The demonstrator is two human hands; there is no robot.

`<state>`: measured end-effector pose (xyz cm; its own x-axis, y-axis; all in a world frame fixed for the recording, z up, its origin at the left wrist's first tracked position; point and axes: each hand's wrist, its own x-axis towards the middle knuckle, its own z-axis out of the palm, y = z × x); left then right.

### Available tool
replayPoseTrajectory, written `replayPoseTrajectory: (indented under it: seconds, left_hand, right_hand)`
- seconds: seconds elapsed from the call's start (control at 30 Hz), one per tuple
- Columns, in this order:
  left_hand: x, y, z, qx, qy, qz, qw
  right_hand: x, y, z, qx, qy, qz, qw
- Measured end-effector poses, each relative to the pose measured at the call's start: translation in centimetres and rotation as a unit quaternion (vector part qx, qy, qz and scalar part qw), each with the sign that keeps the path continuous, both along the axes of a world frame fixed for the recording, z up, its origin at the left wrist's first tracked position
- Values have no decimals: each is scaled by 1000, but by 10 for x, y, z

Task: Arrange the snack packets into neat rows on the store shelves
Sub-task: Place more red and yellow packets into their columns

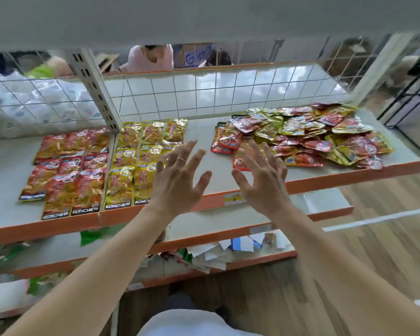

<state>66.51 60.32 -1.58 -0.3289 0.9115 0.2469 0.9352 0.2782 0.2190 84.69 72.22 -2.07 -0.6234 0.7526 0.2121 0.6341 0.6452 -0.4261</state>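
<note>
On the shelf [200, 130], rowed packets [100, 166] lie at nine o'clock, a loose heap [308, 134] at two; below, seemingly papers [214, 257].

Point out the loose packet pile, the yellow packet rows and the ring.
loose packet pile [308, 134]: head view, middle of the heap.
yellow packet rows [147, 154]: head view, a central packet.
ring [180, 160]: head view, its band on a finger.

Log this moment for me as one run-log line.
left hand: open, empty | right hand: open, empty, by loose pile | red rows, yellow rows: laid out at left | loose pile: unsorted, at right
</note>
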Motion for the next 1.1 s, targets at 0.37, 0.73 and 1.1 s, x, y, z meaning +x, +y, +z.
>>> replayPoseTrajectory:
  seconds: [0.37, 0.73, 1.1]
  left_hand:
    - [45, 90, -6, 2, -7, -108, 994]
    - [80, 158, -21, 2, -13, -196, 981]
    - [138, 232, -12, -9, 26, -195, 980]
  right_hand:
    - [55, 42, -6, -36, -5, -110, 993]
    - [89, 81, 1, -28, -10, -188, 982]
    - [161, 173, 16, -33, -27, -180, 983]
